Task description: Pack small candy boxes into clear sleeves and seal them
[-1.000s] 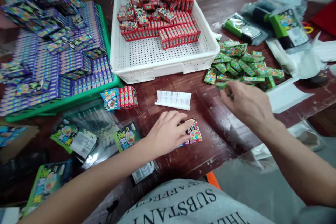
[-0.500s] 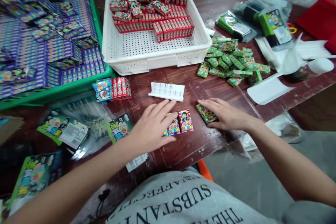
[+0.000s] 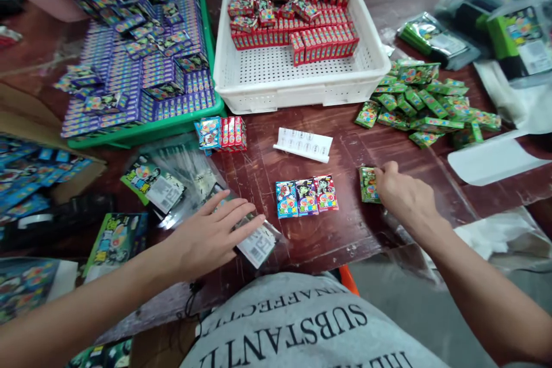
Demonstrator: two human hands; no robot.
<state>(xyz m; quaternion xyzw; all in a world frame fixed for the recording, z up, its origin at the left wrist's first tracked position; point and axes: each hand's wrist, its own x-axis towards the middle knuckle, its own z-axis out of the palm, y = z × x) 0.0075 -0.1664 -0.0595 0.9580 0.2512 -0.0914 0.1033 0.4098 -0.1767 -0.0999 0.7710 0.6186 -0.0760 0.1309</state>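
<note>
My left hand (image 3: 215, 227) lies with fingers stretched over a clear printed pouch (image 3: 259, 241) with a barcode label. My right hand (image 3: 407, 192) has its fingers curled at the right edge of a small green box (image 3: 368, 184) lying on the table; the fingertips are partly hidden. Between the hands, three small boxes lie flat in a row, touching: a blue box (image 3: 287, 200), a purple box (image 3: 307, 196) and a red box (image 3: 326, 192). Behind them sits a curled white strip (image 3: 303, 145) printed with circles.
A white crate (image 3: 259, 89) holds red boxes, and a green tray (image 3: 172, 121) holds purple ones. A pile of green boxes (image 3: 422, 103) lies at the right. Several red boxes (image 3: 234, 132) stand beside a blue packet (image 3: 210, 133). More pouches (image 3: 157, 184) lie at the left.
My left hand has left the row of boxes and moved left onto the pouch, uncovering the blue box. My right hand's fingers have curled at the green box, now turned more upright. The view has shifted left.
</note>
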